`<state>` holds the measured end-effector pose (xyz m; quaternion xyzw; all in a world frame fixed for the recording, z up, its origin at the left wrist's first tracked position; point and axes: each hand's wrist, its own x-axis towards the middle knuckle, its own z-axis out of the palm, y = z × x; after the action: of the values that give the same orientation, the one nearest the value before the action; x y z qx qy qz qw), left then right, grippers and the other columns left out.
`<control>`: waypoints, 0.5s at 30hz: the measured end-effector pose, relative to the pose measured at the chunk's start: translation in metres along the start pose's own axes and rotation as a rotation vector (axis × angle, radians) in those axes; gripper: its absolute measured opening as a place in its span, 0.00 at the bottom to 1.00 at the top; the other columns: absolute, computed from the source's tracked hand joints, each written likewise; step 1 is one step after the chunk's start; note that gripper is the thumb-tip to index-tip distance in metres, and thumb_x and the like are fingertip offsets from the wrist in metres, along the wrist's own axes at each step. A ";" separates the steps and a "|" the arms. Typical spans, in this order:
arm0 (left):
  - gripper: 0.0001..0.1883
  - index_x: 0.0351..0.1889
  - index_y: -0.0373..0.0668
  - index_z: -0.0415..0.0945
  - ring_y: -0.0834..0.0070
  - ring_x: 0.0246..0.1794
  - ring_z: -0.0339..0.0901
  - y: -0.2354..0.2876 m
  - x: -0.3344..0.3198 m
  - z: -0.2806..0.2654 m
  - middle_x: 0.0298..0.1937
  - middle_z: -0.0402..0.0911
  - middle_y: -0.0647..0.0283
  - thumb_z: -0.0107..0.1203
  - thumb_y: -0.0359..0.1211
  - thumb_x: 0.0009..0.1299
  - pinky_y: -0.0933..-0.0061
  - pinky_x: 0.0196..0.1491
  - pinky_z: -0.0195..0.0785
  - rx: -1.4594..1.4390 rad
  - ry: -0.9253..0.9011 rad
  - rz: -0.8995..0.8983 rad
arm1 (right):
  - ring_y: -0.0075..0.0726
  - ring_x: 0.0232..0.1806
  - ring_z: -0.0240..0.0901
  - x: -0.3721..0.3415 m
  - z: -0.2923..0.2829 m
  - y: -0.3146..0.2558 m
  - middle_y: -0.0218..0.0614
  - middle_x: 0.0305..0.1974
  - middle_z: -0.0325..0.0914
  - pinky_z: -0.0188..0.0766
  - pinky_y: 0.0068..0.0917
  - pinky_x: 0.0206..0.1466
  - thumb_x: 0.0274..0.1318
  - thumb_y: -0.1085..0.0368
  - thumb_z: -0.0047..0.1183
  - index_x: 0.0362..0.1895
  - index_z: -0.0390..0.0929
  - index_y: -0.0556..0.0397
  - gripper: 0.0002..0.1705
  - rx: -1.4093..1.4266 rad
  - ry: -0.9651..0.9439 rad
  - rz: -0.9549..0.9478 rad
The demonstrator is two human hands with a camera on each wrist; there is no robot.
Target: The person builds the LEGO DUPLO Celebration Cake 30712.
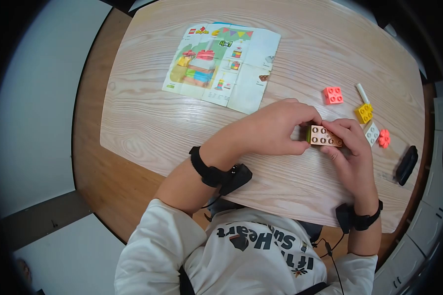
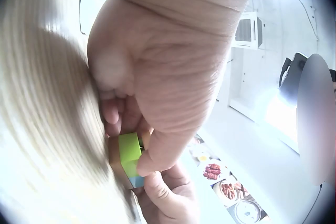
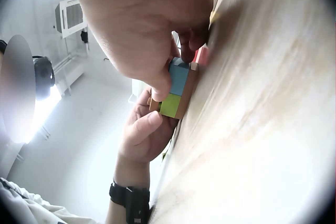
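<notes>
"What is being held?"
"A brick stack (image 1: 323, 136), brown on top, green and blue below; the left grip (image 1: 273, 129) pinches one end, the right grip (image 1: 353, 152) the other."
"Where, exactly?"
"Close to the surface (image 1: 147, 108), left of a white brick (image 1: 371, 133), a yellow brick (image 1: 364, 113) and a pink flower (image 1: 384, 138); a leaflet (image 1: 246, 88) lies farther left."

Left grip (image 2: 152, 74): thumb against green block (image 2: 128, 147) — blue block (image 2: 136, 182) adjoining
Right grip (image 2: 173, 198): thumb beside blue block
Bench (image 2: 47, 103): pale, wood-grained
</notes>
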<state>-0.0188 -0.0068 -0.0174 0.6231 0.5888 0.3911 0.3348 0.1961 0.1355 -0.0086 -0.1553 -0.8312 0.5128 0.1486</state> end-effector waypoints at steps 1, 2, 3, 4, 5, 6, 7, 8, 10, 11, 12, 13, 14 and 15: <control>0.25 0.58 0.39 0.81 0.60 0.50 0.80 0.003 0.000 -0.001 0.47 0.84 0.55 0.72 0.35 0.64 0.61 0.56 0.74 -0.005 -0.001 -0.010 | 0.41 0.54 0.77 0.000 0.001 -0.001 0.40 0.53 0.78 0.75 0.32 0.57 0.56 0.74 0.71 0.64 0.84 0.51 0.29 0.005 0.004 0.000; 0.24 0.58 0.39 0.81 0.59 0.50 0.80 0.004 0.001 -0.001 0.47 0.84 0.55 0.72 0.35 0.65 0.61 0.56 0.74 -0.015 -0.002 -0.017 | 0.40 0.54 0.77 -0.001 0.001 -0.002 0.40 0.53 0.79 0.75 0.33 0.57 0.56 0.73 0.71 0.63 0.84 0.51 0.29 0.006 0.008 0.003; 0.24 0.58 0.39 0.81 0.60 0.50 0.80 0.004 0.001 0.000 0.47 0.84 0.55 0.72 0.36 0.65 0.61 0.56 0.74 -0.009 -0.001 -0.008 | 0.39 0.53 0.77 0.000 -0.002 -0.002 0.39 0.53 0.79 0.75 0.32 0.56 0.56 0.73 0.71 0.63 0.84 0.51 0.29 -0.011 -0.013 -0.012; 0.24 0.58 0.39 0.81 0.60 0.50 0.80 0.004 0.001 0.000 0.47 0.84 0.55 0.73 0.36 0.66 0.61 0.56 0.74 -0.002 0.001 0.001 | 0.38 0.53 0.77 0.001 -0.005 -0.002 0.39 0.53 0.79 0.75 0.31 0.55 0.57 0.72 0.71 0.63 0.83 0.52 0.28 -0.027 -0.035 -0.027; 0.24 0.58 0.39 0.81 0.60 0.49 0.80 0.003 0.002 0.000 0.47 0.84 0.55 0.73 0.36 0.66 0.61 0.57 0.74 0.005 0.002 0.008 | 0.37 0.53 0.76 0.002 -0.008 -0.003 0.38 0.52 0.79 0.75 0.31 0.54 0.57 0.72 0.71 0.63 0.83 0.52 0.28 -0.042 -0.058 -0.041; 0.24 0.58 0.39 0.81 0.60 0.49 0.80 0.003 0.002 0.000 0.47 0.84 0.55 0.73 0.37 0.66 0.61 0.56 0.75 -0.001 -0.006 0.007 | 0.36 0.51 0.76 0.001 -0.012 -0.007 0.37 0.52 0.79 0.74 0.30 0.53 0.58 0.72 0.71 0.63 0.83 0.52 0.28 -0.043 -0.058 -0.025; 0.24 0.58 0.39 0.81 0.60 0.49 0.81 0.002 0.003 0.000 0.48 0.84 0.56 0.74 0.37 0.67 0.61 0.56 0.75 -0.005 -0.012 0.004 | 0.35 0.50 0.76 0.002 -0.016 -0.011 0.37 0.51 0.79 0.74 0.30 0.53 0.58 0.71 0.71 0.63 0.83 0.52 0.27 -0.043 -0.060 -0.011; 0.24 0.58 0.39 0.81 0.60 0.49 0.81 0.002 0.003 0.000 0.48 0.84 0.56 0.74 0.38 0.67 0.61 0.56 0.75 -0.008 -0.019 -0.001 | 0.34 0.49 0.76 0.003 -0.019 -0.014 0.36 0.50 0.80 0.73 0.29 0.52 0.58 0.71 0.71 0.63 0.83 0.52 0.27 -0.041 -0.062 0.004; 0.25 0.59 0.39 0.81 0.62 0.48 0.82 0.002 0.003 0.000 0.49 0.85 0.56 0.74 0.38 0.67 0.62 0.55 0.75 -0.010 -0.017 -0.008 | 0.33 0.47 0.75 0.002 -0.024 -0.008 0.35 0.49 0.80 0.72 0.28 0.50 0.59 0.70 0.71 0.62 0.83 0.53 0.26 -0.055 -0.060 0.010; 0.25 0.59 0.39 0.81 0.63 0.48 0.82 0.002 0.003 -0.001 0.49 0.85 0.56 0.74 0.38 0.67 0.63 0.55 0.76 -0.011 -0.016 -0.013 | 0.32 0.46 0.75 0.002 -0.025 -0.006 0.35 0.48 0.80 0.72 0.27 0.49 0.59 0.69 0.71 0.62 0.83 0.53 0.25 -0.063 -0.059 0.013; 0.24 0.59 0.39 0.81 0.64 0.48 0.82 0.002 0.003 0.000 0.49 0.85 0.57 0.74 0.37 0.67 0.64 0.54 0.76 -0.049 0.000 -0.027 | 0.31 0.45 0.74 0.001 -0.025 -0.005 0.34 0.47 0.80 0.72 0.27 0.49 0.59 0.69 0.71 0.61 0.84 0.54 0.25 -0.060 -0.054 0.012; 0.24 0.59 0.39 0.82 0.66 0.47 0.83 0.003 0.003 0.001 0.49 0.85 0.58 0.74 0.36 0.67 0.65 0.54 0.76 -0.087 0.016 -0.040 | 0.31 0.45 0.74 0.001 -0.024 -0.005 0.34 0.47 0.81 0.72 0.26 0.48 0.60 0.69 0.71 0.61 0.84 0.54 0.24 -0.058 -0.050 0.010; 0.23 0.58 0.40 0.82 0.67 0.47 0.83 0.004 0.003 0.001 0.50 0.85 0.58 0.74 0.35 0.68 0.66 0.54 0.76 -0.126 0.032 -0.053 | 0.30 0.44 0.74 0.001 -0.023 -0.004 0.34 0.47 0.81 0.71 0.26 0.48 0.60 0.70 0.70 0.61 0.84 0.54 0.24 -0.056 -0.045 0.010; 0.22 0.58 0.40 0.82 0.68 0.47 0.83 0.005 0.003 0.001 0.50 0.86 0.59 0.74 0.34 0.68 0.67 0.53 0.76 -0.121 0.029 -0.055 | 0.30 0.44 0.74 0.002 -0.022 -0.005 0.34 0.46 0.80 0.72 0.26 0.47 0.60 0.70 0.70 0.60 0.84 0.55 0.23 -0.052 -0.044 0.004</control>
<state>-0.0158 -0.0040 -0.0131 0.5796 0.5856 0.4259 0.3739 0.2032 0.1520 0.0051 -0.1494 -0.8471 0.4944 0.1252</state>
